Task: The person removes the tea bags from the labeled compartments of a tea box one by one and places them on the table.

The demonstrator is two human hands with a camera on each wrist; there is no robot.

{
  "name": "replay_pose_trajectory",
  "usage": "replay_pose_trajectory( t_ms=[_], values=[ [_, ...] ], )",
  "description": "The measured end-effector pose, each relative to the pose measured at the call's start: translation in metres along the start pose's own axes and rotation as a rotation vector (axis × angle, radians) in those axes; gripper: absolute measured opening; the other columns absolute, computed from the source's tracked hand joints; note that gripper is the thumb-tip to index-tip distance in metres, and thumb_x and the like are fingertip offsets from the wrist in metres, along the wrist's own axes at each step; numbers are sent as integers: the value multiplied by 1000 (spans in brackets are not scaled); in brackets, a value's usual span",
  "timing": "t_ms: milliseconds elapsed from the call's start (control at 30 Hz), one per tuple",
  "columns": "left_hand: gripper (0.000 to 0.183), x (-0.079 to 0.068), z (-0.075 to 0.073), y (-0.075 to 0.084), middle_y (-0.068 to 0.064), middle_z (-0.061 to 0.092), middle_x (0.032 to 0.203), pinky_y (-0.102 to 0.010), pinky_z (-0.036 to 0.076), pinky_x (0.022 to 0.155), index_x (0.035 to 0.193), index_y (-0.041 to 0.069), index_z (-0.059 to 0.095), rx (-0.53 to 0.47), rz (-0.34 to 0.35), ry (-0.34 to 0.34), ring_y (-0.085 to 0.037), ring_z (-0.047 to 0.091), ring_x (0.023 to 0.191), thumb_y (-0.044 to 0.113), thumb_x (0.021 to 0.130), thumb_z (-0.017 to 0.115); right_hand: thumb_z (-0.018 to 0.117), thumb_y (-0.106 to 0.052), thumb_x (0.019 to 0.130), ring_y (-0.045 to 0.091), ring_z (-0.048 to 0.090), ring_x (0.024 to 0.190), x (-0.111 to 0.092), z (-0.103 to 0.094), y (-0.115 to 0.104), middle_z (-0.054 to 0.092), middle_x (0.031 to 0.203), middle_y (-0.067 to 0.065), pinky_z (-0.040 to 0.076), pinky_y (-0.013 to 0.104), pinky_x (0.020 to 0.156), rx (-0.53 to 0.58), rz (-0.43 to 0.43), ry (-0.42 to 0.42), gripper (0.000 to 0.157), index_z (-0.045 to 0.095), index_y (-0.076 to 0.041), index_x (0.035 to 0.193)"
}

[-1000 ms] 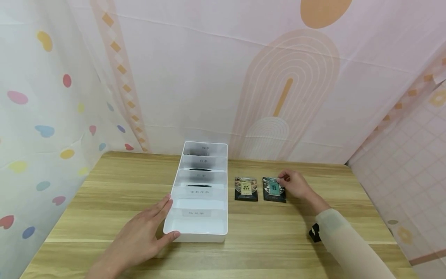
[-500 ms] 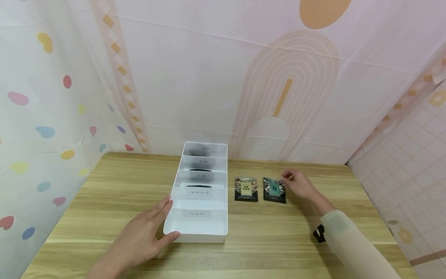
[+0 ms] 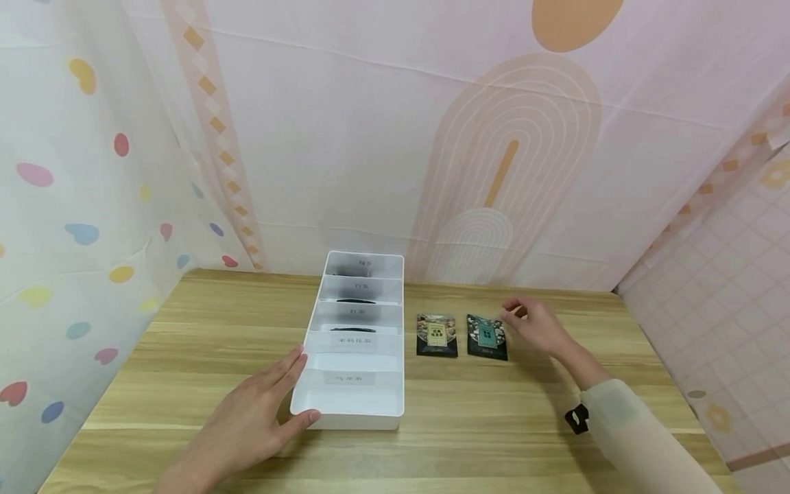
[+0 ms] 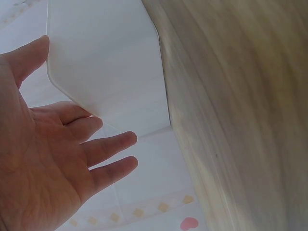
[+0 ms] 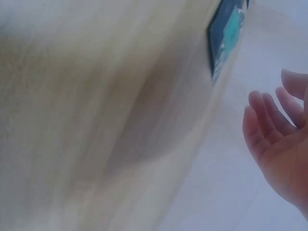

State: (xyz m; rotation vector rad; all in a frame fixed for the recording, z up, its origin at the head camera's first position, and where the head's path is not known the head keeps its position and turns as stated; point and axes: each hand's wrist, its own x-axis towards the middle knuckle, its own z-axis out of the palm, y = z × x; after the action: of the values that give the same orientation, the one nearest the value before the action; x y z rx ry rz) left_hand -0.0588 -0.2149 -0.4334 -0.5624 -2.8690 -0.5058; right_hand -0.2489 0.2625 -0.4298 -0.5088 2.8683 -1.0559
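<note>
A long white divided box (image 3: 403, 363) stands on the table, with Chinese labels on its partitions. My left hand (image 3: 249, 415) rests at the box's near left corner, thumb at the front and fingers along the left side. The left wrist view shows those fingers (image 4: 113, 149) spread, with the thumb and index finger against the rim. A dark tea sachet with a teal label (image 3: 487, 336) lies flat right of the box. My right hand (image 3: 540, 329) is just beside its upper right corner. In the right wrist view its fingers (image 5: 269, 118) are loosely bent and hold nothing.
Another dark tea sachet with a yellow label (image 3: 437, 335) lies between the box and the teal one. Dark items (image 3: 354, 300) show in the box's far compartments. A small black piece (image 3: 577, 418) shows beside the right sleeve. A patterned curtain (image 3: 345, 171) backs the wooden table (image 3: 457, 439).
My right hand has come off the teal-labelled sachet and drawn slightly back to the right. The sachet stays flat on the table. My left hand stays at the box corner.
</note>
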Motion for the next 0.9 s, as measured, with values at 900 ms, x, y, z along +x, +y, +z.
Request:
replay_pose_trajectory(
  t_ms=[900],
  values=[
    [84, 0, 0, 1, -17, 45, 161, -57, 50, 106, 151, -5, 50, -6, -2, -2, -38, 57, 136, 55, 97, 70, 74, -15, 99, 41, 62, 123, -12, 8, -64, 65, 136, 24, 55, 58, 97, -47, -270, 16, 49, 60, 5, 141]
  ],
)
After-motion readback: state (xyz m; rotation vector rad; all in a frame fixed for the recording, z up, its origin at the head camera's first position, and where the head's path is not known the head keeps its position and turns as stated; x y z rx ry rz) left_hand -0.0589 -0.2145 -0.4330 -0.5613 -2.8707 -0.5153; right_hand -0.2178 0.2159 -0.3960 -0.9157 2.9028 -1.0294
